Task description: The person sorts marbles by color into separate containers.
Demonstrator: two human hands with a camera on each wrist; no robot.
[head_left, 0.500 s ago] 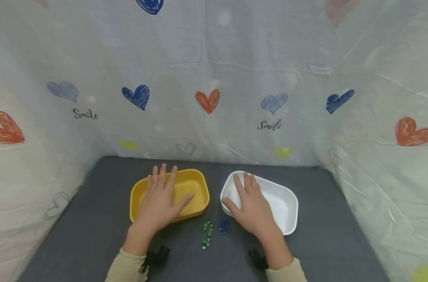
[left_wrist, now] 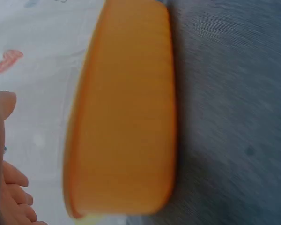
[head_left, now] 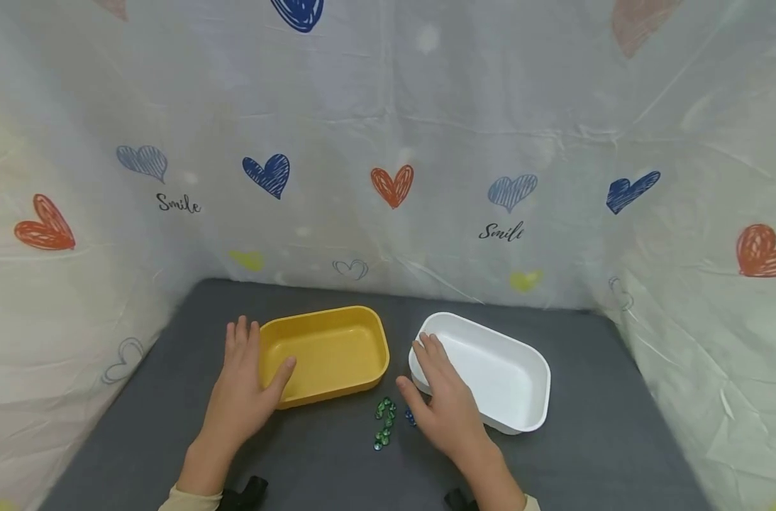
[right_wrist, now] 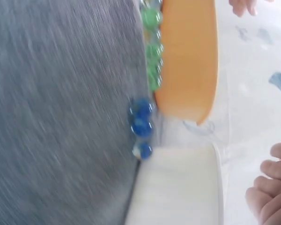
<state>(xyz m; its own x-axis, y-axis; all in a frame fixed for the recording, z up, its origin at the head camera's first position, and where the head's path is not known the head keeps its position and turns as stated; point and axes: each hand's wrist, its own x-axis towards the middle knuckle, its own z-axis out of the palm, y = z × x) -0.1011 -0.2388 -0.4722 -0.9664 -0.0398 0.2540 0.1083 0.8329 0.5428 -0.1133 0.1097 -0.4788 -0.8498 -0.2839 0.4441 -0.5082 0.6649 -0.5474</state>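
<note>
My left hand (head_left: pixel 240 401) hovers with spread fingers by the left end of a yellow tray (head_left: pixel 330 351), its thumb overlapping the tray's near left part in the head view. My right hand (head_left: pixel 450 411), fingers extended, is over the left end of a white tray (head_left: pixel 506 372). Neither hand holds anything. Between the trays' near sides lie several green glass marbles (head_left: pixel 384 424) in a curved row. Beside them are several blue marbles (head_left: pixel 410 416), partly hidden by the right hand in the head view but plain in the right wrist view (right_wrist: pixel 142 126).
A dark grey cloth (head_left: pixel 324 461) covers the table under both trays. White curtain (head_left: pixel 337 213) printed with hearts hangs behind the table and along both sides. Black wrist straps (head_left: pixel 244 493) show at the lower edge of the head view.
My left hand has moved left and nearer, off the middle of the yellow tray. My right hand has drawn back slightly and now covers part of the blue marbles. The head view has shifted a little.
</note>
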